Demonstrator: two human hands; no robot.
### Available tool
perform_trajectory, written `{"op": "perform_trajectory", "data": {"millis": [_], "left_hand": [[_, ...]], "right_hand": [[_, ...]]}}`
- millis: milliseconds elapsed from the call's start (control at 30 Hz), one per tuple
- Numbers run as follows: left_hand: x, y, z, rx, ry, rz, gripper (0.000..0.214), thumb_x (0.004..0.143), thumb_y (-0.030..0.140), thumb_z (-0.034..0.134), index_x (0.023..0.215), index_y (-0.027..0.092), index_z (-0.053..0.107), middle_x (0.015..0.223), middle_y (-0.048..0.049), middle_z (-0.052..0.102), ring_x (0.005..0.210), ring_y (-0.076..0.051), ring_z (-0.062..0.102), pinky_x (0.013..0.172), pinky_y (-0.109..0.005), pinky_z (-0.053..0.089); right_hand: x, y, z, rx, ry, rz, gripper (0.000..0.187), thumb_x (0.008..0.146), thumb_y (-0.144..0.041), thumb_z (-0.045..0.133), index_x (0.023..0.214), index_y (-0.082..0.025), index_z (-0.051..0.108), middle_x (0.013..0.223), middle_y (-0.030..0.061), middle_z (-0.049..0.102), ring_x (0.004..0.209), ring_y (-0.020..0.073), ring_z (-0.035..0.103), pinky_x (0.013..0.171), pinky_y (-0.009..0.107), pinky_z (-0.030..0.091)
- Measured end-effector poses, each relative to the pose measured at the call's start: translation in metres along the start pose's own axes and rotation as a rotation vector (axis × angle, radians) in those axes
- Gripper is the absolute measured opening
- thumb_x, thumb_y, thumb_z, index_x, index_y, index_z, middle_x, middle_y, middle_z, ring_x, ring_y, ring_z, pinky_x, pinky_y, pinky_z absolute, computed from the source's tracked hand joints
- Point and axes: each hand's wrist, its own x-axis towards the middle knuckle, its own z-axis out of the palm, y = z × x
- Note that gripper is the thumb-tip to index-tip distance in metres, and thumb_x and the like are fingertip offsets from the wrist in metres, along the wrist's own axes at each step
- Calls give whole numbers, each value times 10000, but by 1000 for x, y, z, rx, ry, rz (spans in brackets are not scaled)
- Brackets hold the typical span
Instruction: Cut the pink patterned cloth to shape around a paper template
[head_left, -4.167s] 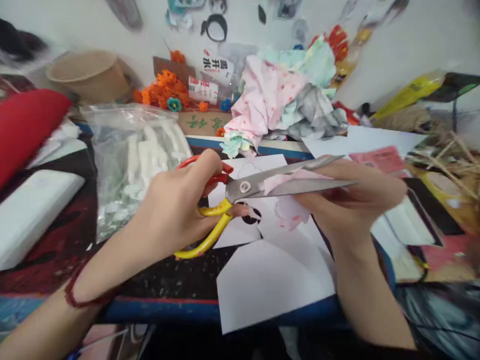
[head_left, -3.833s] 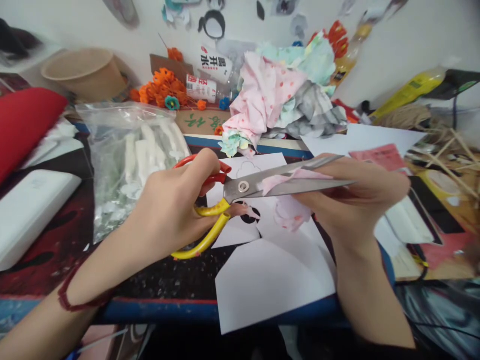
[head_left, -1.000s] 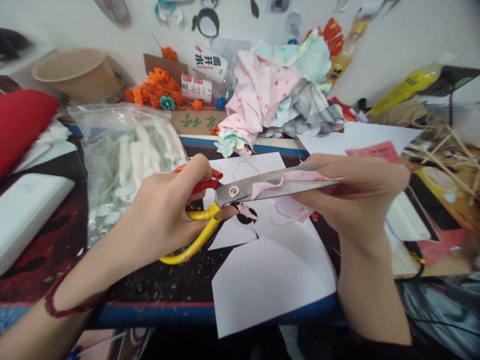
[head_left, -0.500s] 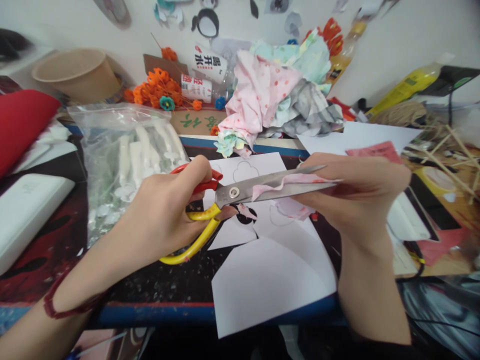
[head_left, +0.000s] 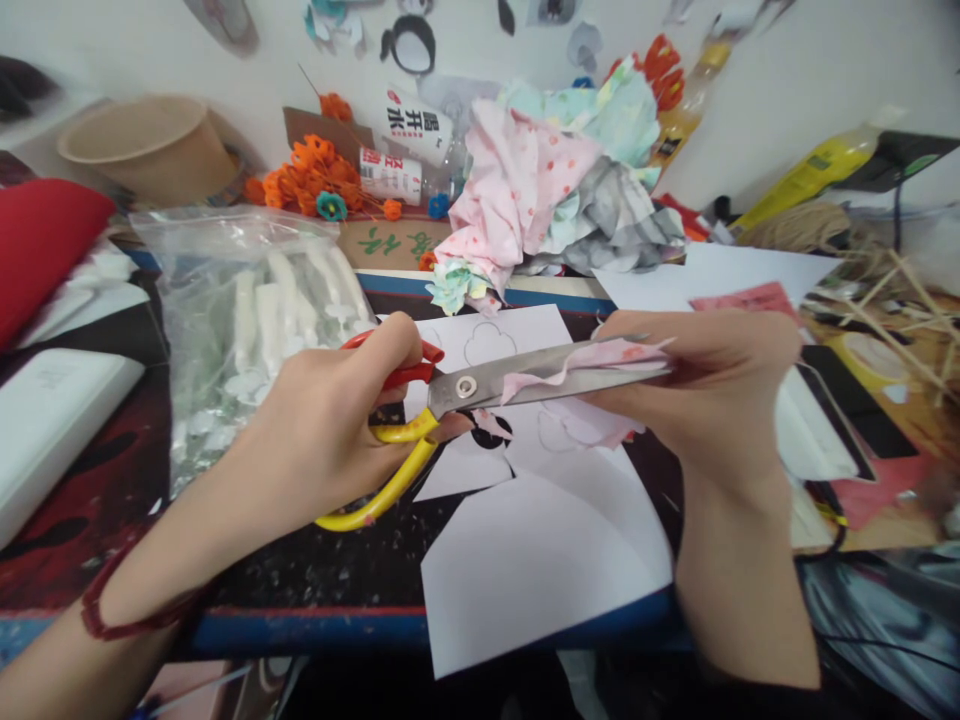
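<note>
My left hand [head_left: 337,410] is closed round the red and yellow handles of a pair of scissors [head_left: 466,386], whose blades point right and stand slightly apart. A strip of pink fabric [head_left: 592,358] lies between and over the blades. My right hand [head_left: 697,385] pinches the pink fabric near the blade tips; its fingertips are partly hidden. More of the spotted pink piece hangs below the lower blade. Beneath both hands lie white paper sheets [head_left: 547,570], one with a pencilled flower outline. A small pink scrap [head_left: 493,425] shows under the scissors, over a black round patch.
A clear plastic bag [head_left: 262,300] of white sticks lies left, beside a white box [head_left: 67,430]. Crumpled pink, green and grey fabric [head_left: 517,190] is heaped at the back, near orange flowers [head_left: 319,175]. A phone-like black slab [head_left: 862,400] and thin wooden sticks [head_left: 915,310] are at right.
My right hand has shifted slightly left along the blades, and the pink strip now stands higher and wider over them. The left hand and scissors have barely moved.
</note>
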Motion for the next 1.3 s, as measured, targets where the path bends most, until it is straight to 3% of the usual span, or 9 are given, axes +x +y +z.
{"op": "perform_trajectory", "data": {"millis": [233,467,833,1100,1300], "left_hand": [[0,0,-3,81,-29,38,397,926,550,670,926,234,428,704,42,657,570,-140,674,496,-204,395],[2,-6,-2,104,-1,33,470,892,642,659,931,241,418,714,47,676,510,-140,654,443,-214,376],[-1,-8,3,39,-29,16,477,888,662,650,923,249,413,672,63,610,513,-133,633,437,-215,355],[-1,-9,3,33,-20,17,477,891,665,643,919,253,406,652,70,576,520,-137,635,430,-216,356],[-1,-8,4,30,-12,23,462,896,666,633,913,253,426,641,75,576,499,-131,627,417,-213,366]], "right_hand": [[-1,1,-3,-11,35,-2,182,673,-106,896,738,-256,816,624,-40,682,556,101,536,438,241,395],[0,-1,-1,-5,16,4,128,709,-125,881,734,-225,805,640,-35,684,524,81,513,445,254,381],[0,-3,2,-71,5,-8,169,719,-136,870,652,-207,733,562,-58,561,516,56,404,431,232,288],[-1,-2,1,-23,27,-23,154,709,-103,870,710,-220,770,641,-40,666,515,76,469,469,250,426],[-1,-1,3,9,31,-31,150,713,-104,869,713,-214,767,633,-52,664,513,65,467,460,244,403]]}}
